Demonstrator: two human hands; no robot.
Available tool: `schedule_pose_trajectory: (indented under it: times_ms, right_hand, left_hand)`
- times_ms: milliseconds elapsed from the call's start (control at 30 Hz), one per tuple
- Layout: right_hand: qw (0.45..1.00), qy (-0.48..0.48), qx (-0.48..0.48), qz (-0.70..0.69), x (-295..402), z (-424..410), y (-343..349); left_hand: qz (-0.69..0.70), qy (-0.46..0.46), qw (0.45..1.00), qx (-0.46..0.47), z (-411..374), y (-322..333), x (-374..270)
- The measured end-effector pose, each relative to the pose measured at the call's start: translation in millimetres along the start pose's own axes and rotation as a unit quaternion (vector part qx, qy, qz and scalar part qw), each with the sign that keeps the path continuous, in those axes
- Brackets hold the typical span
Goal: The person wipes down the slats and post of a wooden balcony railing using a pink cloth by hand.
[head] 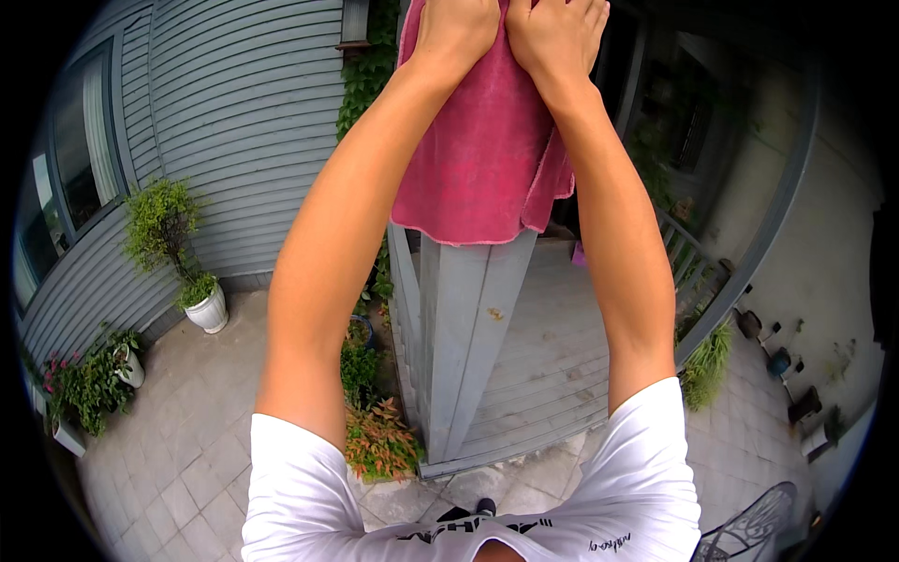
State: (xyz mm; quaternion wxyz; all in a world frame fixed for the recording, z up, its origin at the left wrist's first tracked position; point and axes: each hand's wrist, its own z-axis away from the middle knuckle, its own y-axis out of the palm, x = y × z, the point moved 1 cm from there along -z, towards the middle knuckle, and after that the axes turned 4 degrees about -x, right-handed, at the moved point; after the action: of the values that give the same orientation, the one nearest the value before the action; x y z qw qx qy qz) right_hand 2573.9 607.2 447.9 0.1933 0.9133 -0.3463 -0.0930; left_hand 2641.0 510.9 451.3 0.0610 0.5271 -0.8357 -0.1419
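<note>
Both arms reach up to the top edge of the view. My left hand [460,31] presses on a pink cloth towel [484,161], its fingers cut off by the frame edge. Beside it, my right hand [558,35] lies on the same cloth, fingers bent and partly cut off. The towel hangs down over the upper part of a grey wooden post [467,316], with a loose fold at its lower right. Whether the fingers grip the cloth or only press it against the post cannot be told.
A wooden deck [541,337] lies behind the post, with a railing [685,246] at right. Left stand a grey clapboard wall [246,126], a white potted shrub [207,309] and flowering plants [91,386]. Low red-green foliage [383,439] grows by the post's base. A metal chair [751,523] is at lower right.
</note>
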Motion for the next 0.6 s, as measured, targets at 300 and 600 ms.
schedule_pose_trajectory:
  times_ms: [300, 600]
  right_hand:
    - [0.996, -0.046, 0.066, -0.030, 2, 35, -28]
    - [0.971, 0.081, 0.220, -0.048, 36, 217, -135]
  left_hand:
    - [0.152, -0.167, 0.972, 0.072, 44, -10, 20]
    - [0.214, -0.231, 0.944, 0.102, 245, -94, 12]
